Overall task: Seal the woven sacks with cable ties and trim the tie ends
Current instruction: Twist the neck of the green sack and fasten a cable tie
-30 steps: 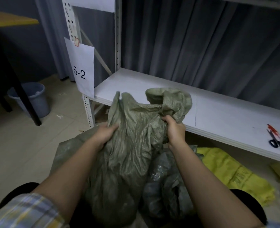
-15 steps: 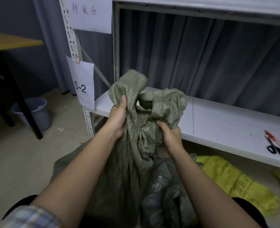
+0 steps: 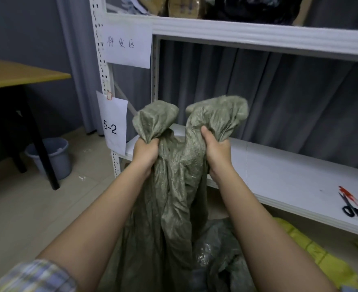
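Over at nine o'clock a yellow-topped wooden table (image 3: pixel 16 74) on black legs stands above a round grey plastic bucket (image 3: pixel 53 158) on the pale floor. Moving in, a white perforated metal shelving upright (image 3: pixel 102 81) carries two white paper labels: the upper handwritten sheet (image 3: pixel 127 46) at eleven o'clock and, below it, the sheet marked "5-2" (image 3: pixel 113 123).

Dead centre now: the crumpled olive-green woven plastic sack (image 3: pixel 174 186) is held up in front of the shelving, its mouth split into two gathered tufts. The left hand (image 3: pixel 145 153) has its fingers curled tight around the left tuft, fabric fanning out above the fist. Just beside it, at one o'clock from centre, the right hand (image 3: pixel 216 148) clamps the right tuft, thumb (image 3: pixel 205 133) pressed up against the weave. The two fists sit level and a little apart, and the sack body hangs between the forearms down towards six o'clock. A plaid sleeve (image 3: pixel 32 277) shows at seven o'clock.

Behind the hands runs the white flat lower shelf board (image 3: pixel 289 178). At four o'clock, on that board, lie black-handled scissors (image 3: pixel 355 211) touching a bundle of thin red-tipped ties (image 3: pixel 350 197). Underneath the shelf, at five o'clock, a yellow woven sack (image 3: pixel 321 260) lies on the floor.
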### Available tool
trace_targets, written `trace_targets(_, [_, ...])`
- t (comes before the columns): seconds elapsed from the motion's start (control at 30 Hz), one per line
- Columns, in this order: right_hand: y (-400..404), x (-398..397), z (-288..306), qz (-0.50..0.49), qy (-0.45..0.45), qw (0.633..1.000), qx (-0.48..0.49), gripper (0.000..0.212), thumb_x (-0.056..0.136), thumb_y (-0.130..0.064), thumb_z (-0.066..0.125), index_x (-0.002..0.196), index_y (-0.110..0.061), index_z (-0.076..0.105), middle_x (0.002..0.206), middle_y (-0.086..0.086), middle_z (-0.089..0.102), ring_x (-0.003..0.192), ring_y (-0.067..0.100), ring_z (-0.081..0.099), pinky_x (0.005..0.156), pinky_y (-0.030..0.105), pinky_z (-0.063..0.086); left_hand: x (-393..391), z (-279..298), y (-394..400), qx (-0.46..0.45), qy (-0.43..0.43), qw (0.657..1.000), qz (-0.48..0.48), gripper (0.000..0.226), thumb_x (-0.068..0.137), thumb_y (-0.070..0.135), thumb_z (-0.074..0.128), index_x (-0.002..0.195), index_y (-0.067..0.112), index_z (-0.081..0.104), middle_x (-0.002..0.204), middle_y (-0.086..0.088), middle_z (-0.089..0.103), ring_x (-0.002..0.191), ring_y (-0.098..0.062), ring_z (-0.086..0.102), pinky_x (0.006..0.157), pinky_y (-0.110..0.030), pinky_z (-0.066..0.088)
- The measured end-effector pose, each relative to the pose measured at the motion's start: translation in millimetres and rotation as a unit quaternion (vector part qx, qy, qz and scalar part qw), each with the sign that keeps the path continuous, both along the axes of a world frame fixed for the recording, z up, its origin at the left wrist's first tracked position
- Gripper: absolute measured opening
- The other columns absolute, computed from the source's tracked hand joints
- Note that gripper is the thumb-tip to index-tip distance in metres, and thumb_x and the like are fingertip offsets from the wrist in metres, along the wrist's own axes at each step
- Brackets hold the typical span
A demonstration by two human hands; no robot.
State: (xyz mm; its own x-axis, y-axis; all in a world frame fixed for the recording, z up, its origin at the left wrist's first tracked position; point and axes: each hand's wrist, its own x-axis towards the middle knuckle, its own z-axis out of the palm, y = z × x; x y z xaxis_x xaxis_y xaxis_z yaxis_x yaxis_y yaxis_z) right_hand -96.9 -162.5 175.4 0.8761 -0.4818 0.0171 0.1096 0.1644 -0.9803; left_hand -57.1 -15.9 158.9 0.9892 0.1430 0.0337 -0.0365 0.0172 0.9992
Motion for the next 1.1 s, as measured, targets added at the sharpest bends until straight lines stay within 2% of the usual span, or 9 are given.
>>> trace_targets(0.17, [-5.9, -8.9, -33.0, 0.028, 0.101, 0.993, 0.061, 0.055, 0.087, -0.035, 0.065, 0.131, -0.006, 0.049, 0.113, 0.009, 0.065, 0.099, 0.027, 0.063, 0.093, 0.042, 0.051, -5.5, -6.0, 1.9, -0.100, 0.061, 0.993, -0.026, 0.034, 0.096, 0.026, 0.044, 0.125, 0.009, 0.051, 0.117, -0.012, 0.062, 0.103, -0.028, 0.060, 0.094, -0.043, 0.049])
trace_targets(0.33, [-19.6, -20.3, -55.1, 0.063, 0.169, 0.983, -0.032, 0.044, 0.093, -0.026, 0.058, 0.131, -0.005, 0.048, 0.111, 0.006, 0.060, 0.093, 0.022, 0.056, 0.084, 0.032, 0.045, -9.0, -5.9, 7.4, -0.201, 0.074, 0.976, -0.049, 0.036, 0.096, 0.035, 0.047, 0.121, 0.009, 0.052, 0.102, -0.007, 0.064, 0.085, -0.020, 0.062, 0.070, -0.029, 0.048])
trace_targets(0.47, [-20.8, -27.9, -64.3, 0.123, 0.188, 0.974, -0.009, 0.044, 0.088, -0.029, 0.064, 0.124, -0.006, 0.055, 0.104, 0.003, 0.067, 0.091, 0.021, 0.064, 0.081, 0.032, 0.049, -13.2, -8.3, 7.6, -0.239, 0.085, 0.964, -0.080, 0.043, 0.095, 0.040, 0.049, 0.124, 0.009, 0.052, 0.106, -0.007, 0.065, 0.091, -0.021, 0.063, 0.070, -0.031, 0.049])
trace_targets(0.63, [-8.5, -26.8, -75.0, 0.296, 0.195, 0.934, 0.047, 0.071, 0.068, -0.061, 0.070, 0.125, -0.020, 0.060, 0.119, 0.005, 0.067, 0.112, 0.023, 0.062, 0.104, 0.043, 0.043, -18.4, -8.1, 0.3, -0.243, 0.085, 0.960, -0.111, 0.043, 0.094, 0.042, 0.050, 0.120, 0.009, 0.057, 0.115, -0.010, 0.066, 0.100, -0.024, 0.064, 0.083, -0.035, 0.052])
trace_targets(0.67, [-6.1, -25.2, -78.4, 0.315, 0.193, 0.928, 0.052, 0.073, 0.068, -0.061, 0.071, 0.127, -0.020, 0.059, 0.120, 0.005, 0.067, 0.113, 0.022, 0.062, 0.104, 0.042, 0.042, -19.4, -8.5, -0.4, -0.244, 0.090, 0.958, -0.122, 0.042, 0.094, 0.043, 0.049, 0.118, 0.010, 0.058, 0.114, -0.011, 0.067, 0.101, -0.025, 0.065, 0.086, -0.036, 0.052])
trace_targets(0.73, [0.9, -25.3, -80.2, 0.342, 0.187, 0.918, 0.068, 0.057, 0.077, -0.047, 0.069, 0.124, -0.016, 0.062, 0.116, 0.008, 0.068, 0.110, 0.023, 0.063, 0.100, 0.039, 0.046, -20.7, -9.4, -0.7, -0.246, 0.096, 0.954, -0.144, 0.040, 0.094, 0.044, 0.048, 0.113, 0.011, 0.060, 0.112, -0.011, 0.067, 0.100, -0.025, 0.065, 0.086, -0.037, 0.052])
trace_targets(0.8, [6.2, -26.5, -77.5, 0.331, 0.173, 0.923, 0.091, 0.040, 0.084, -0.030, 0.067, 0.118, -0.010, 0.065, 0.111, 0.012, 0.070, 0.103, 0.025, 0.066, 0.092, 0.037, 0.050, -21.8, -9.8, 0.6, -0.250, 0.097, 0.952, -0.151, 0.038, 0.094, 0.044, 0.048, 0.111, 0.012, 0.061, 0.112, -0.010, 0.068, 0.100, -0.024, 0.065, 0.085, -0.037, 0.052])
trace_targets(0.93, [5.4, -21.8, -72.4, 0.193, 0.122, 0.969, 0.095, 0.035, 0.079, -0.014, 0.069, 0.112, -0.005, 0.065, 0.100, 0.013, 0.072, 0.092, 0.028, 0.068, 0.081, 0.036, 0.054, -19.2, -11.2, 11.2, -0.270, 0.095, 0.949, -0.135, 0.045, 0.089, 0.045, 0.057, 0.119, 0.011, 0.059, 0.113, -0.010, 0.068, 0.104, -0.026, 0.065, 0.091, -0.040, 0.051])
trace_targets(1.1, [-4.3, -16.3, -63.8, 0.134, 0.064, 0.976, 0.162, 0.028, 0.080, -0.011, 0.063, 0.107, -0.003, 0.066, 0.106, 0.014, 0.070, 0.094, 0.028, 0.067, 0.081, 0.036, 0.053, -10.7, -20.0, 30.5, -0.280, 0.104, 0.948, -0.110, 0.087, 0.056, 0.051, 0.083, 0.129, 0.015, 0.054, 0.120, -0.010, 0.065, 0.106, -0.030, 0.065, 0.096, -0.050, 0.048])
